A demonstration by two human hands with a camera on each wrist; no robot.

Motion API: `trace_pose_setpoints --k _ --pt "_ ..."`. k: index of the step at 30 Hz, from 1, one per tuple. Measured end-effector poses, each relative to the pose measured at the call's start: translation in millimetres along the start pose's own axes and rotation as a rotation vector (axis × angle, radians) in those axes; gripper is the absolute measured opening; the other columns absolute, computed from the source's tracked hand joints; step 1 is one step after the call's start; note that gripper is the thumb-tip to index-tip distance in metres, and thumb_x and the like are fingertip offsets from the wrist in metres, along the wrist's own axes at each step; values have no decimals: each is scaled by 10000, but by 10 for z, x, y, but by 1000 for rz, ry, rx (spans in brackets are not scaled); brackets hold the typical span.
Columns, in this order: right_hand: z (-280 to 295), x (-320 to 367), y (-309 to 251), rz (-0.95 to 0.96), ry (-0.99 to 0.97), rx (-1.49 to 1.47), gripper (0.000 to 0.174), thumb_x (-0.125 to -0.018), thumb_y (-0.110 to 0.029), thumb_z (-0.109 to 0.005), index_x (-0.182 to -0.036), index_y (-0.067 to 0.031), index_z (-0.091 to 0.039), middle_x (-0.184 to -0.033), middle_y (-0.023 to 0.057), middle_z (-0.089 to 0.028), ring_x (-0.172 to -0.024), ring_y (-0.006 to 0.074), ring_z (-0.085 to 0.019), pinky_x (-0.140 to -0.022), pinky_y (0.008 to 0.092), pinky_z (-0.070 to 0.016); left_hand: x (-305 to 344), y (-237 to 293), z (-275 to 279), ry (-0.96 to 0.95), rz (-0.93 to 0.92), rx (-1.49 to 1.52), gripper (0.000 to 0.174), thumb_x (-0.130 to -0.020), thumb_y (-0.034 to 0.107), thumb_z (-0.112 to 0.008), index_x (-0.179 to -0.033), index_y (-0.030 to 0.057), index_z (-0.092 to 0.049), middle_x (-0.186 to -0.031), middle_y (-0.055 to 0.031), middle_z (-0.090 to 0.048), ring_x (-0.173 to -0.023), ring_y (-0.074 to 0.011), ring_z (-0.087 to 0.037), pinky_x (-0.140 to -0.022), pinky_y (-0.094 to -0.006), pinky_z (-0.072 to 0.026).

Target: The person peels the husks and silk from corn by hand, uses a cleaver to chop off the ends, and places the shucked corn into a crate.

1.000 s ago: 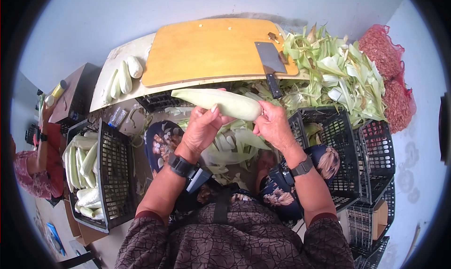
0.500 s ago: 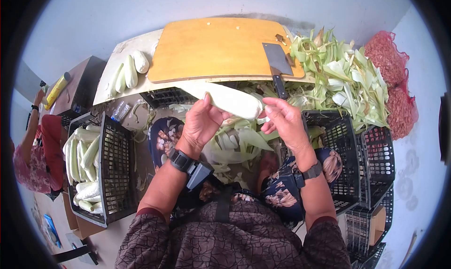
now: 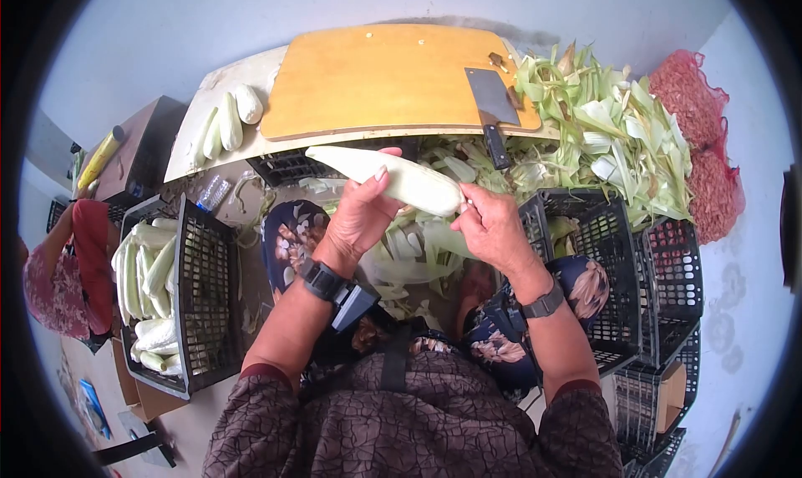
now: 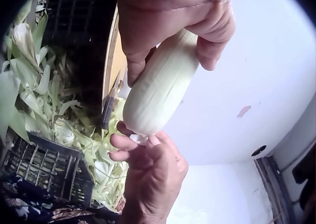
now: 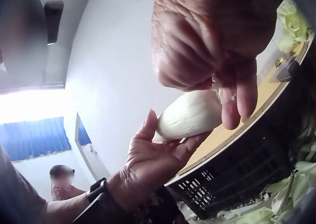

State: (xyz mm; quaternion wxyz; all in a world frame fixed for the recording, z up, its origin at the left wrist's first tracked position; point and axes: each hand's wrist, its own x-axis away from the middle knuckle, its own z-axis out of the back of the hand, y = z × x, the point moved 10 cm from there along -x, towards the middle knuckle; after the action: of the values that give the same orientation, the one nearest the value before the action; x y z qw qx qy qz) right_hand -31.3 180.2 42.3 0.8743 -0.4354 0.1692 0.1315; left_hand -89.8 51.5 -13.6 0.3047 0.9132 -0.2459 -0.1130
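An ear of corn point(image 3: 422, 187) in pale green husk lies slantwise in the air before the person's lap, its tapered tip to the left. The left hand point(image 3: 361, 215) grips it around the middle, thumb on top. At the blunt right end, the right hand point(image 3: 494, 227) pinches with thumb and fingers. In the left wrist view a small whitish husk scrap point(image 4: 139, 139) shows between those fingertips, right under the ear's base. The right wrist view shows the left palm beneath the ear point(image 5: 190, 116).
An orange cutting board point(image 3: 376, 81) with a cleaver point(image 3: 493, 98) lies ahead. Husked ears point(image 3: 230, 123) lie left of it, a heap of husks point(image 3: 614, 136) right. Black crates stand on both sides; the left crate point(image 3: 209, 298) contains pale ears. Another person point(image 3: 71, 269) sits far left.
Half a second ago the right fingers were more spread beside the blunt end; now they pinch at it. The left hand has kept its grip on the ear, which has shifted slightly.
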Motion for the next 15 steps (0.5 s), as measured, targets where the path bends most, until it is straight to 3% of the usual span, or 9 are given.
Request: trace_pose_setpoints --k 3,5,7,9,13,15 --pt "26 23 -36 38 50 99 212 -685 29 -504 -891 54 -546 -687 230 -569 -654 403 -569 -565 419 -466 1 17 -32 -42 -31 -8 538 -771 207 -674 -1214 46 -415 -1085 -115 -542 -1026 -236 -531 -917 -405 -407" --pt "27 35 0 29 67 110 217 -681 30 -508 -893 46 -551 -677 227 -566 -646 397 -571 -560 417 -465 7 14 -77 -99 -26 -11 536 -785 184 -639 -1229 7 -396 -1172 -177 -513 -1184 -329 -432 -1029 -421 -306" --pt "42 48 31 21 82 123 222 -678 31 -511 -895 39 -555 -667 223 -563 -637 390 -573 -554 415 -463 19 26 -126 -107 -27 -1 535 -777 175 -644 -1224 9 -402 -1177 -174 -510 -1199 -336 -414 -1037 -428 -292" --pt "19 60 96 -15 42 88 233 -773 71 -453 -988 84 -541 -698 171 -613 -588 202 -654 -494 261 -499 29 33 -156 -113 -30 8 534 -768 165 -648 -1219 12 -408 -1182 -170 -506 -1213 -344 -396 -1044 -436 -278" --pt "18 45 108 -36 67 29 215 -780 75 -448 -971 74 -545 -723 148 -628 -587 179 -651 -492 251 -498 29 55 -174 -164 -67 31 563 -727 144 -678 -1212 18 -420 -1180 -149 -511 -1227 -356 -377 -1054 -457 -257" --pt "14 40 143 -199 51 -167 203 -793 71 -437 -965 62 -544 -772 129 -639 -610 158 -647 -520 238 -501 21 60 -170 -169 -83 47 574 -714 136 -687 -1210 19 -425 -1174 -143 -516 -1228 -359 -375 -1057 -462 -251"
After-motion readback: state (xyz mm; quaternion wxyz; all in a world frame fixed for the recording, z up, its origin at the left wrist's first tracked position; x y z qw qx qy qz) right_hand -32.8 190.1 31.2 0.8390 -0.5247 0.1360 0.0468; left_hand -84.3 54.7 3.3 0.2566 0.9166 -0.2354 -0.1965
